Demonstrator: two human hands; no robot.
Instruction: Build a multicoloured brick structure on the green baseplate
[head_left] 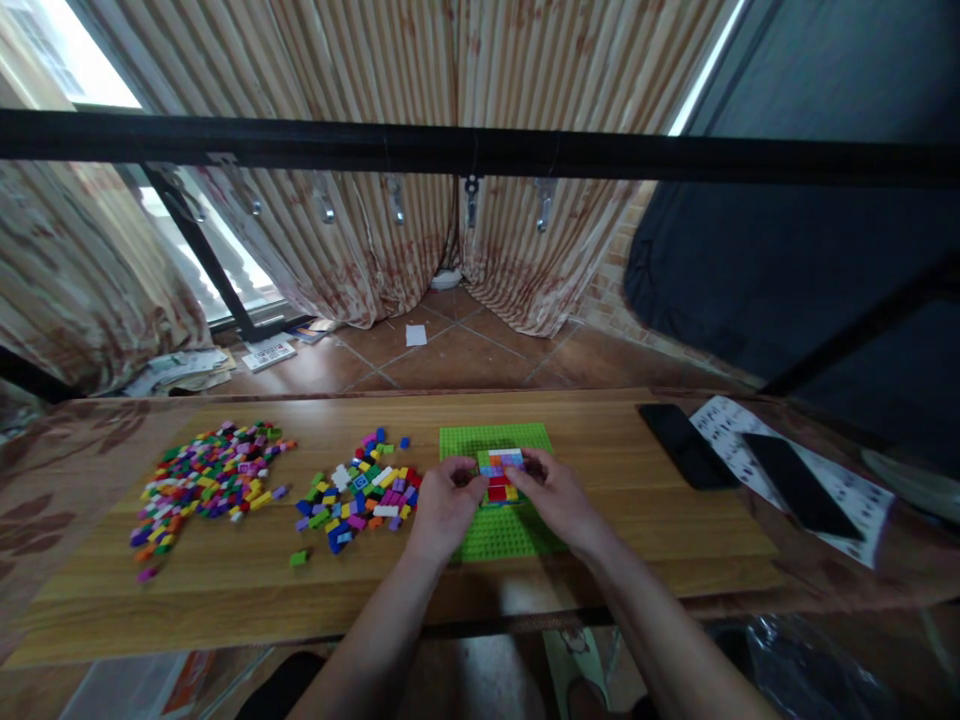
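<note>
A block of multicoloured toy bricks (499,492) sits over the middle of a green studded baseplate (502,540). Its top shows white, orange, light blue, purple, red and yellow pieces. My left hand (444,500) grips the block's left side, its fingers bent and its thumb at the edge. From the right, my right hand (559,498) closes on the opposite side, with the thumb over the top pieces. Fingertips hide parts of both sides. Whether a loose brick is also between the fingers cannot be made out.
Left of the baseplate lies a loose pile of mixed bricks (360,482), and a larger pile (210,470) farther left. A lone green brick (299,558) is near the front. At the right are two dark phone-like slabs (686,447) and a printed sheet (724,425) on the wooden table (600,430).
</note>
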